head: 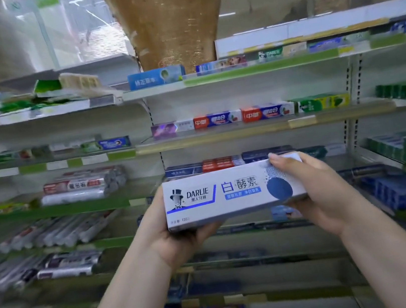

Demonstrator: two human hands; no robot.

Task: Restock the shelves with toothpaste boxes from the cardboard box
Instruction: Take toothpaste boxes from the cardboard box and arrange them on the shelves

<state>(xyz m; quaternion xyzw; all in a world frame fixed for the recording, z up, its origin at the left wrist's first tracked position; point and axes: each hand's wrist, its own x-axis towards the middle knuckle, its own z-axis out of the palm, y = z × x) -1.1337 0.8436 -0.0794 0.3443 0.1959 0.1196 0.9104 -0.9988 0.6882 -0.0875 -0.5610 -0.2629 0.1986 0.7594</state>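
Note:
I hold a white and blue Darlie toothpaste box (pixel 229 193) level in front of the shelves, at about the height of the third shelf. My left hand (pixel 166 235) grips its left end from behind and below. My right hand (pixel 318 189) grips its right end, fingers curled over the top edge. The cardboard box is out of view.
Shelves (pixel 259 129) full of toothpaste boxes fill the view, with red and blue boxes (pixel 241 116) on the second shelf and dark blue boxes (pixel 265 153) just behind my hands. Tubes (pixel 80 185) lie on the left shelves. A brown pillar (pixel 171 18) rises behind.

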